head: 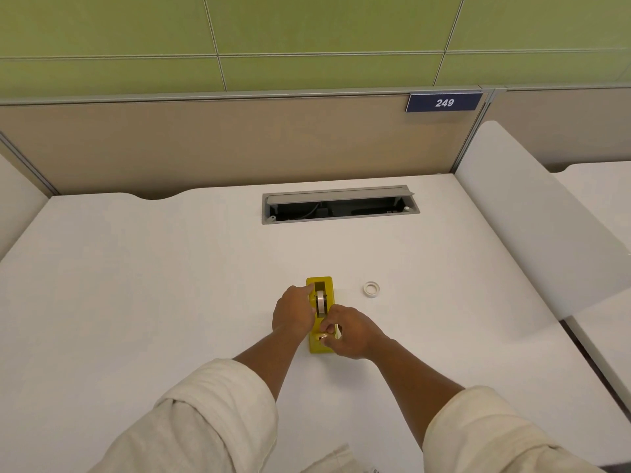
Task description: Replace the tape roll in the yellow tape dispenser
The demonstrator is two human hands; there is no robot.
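A white surface [136, 285] is holding everything. Near its middle, the left hand [293, 310] is pressing against the left side of the yellow tape dispenser [320, 346], with one finger reaching up to the far end; its fingers are curled around that side. The dispenser is lying long-ways, pointing away from the person toward the far wall. A tape roll [321, 301] is sitting on its edge inside it. The right hand [346, 332] is pinching something small at the near end, but I cannot tell what. To the right, a small white tape roll [371, 289] is lying flat, apart from the dispenser.
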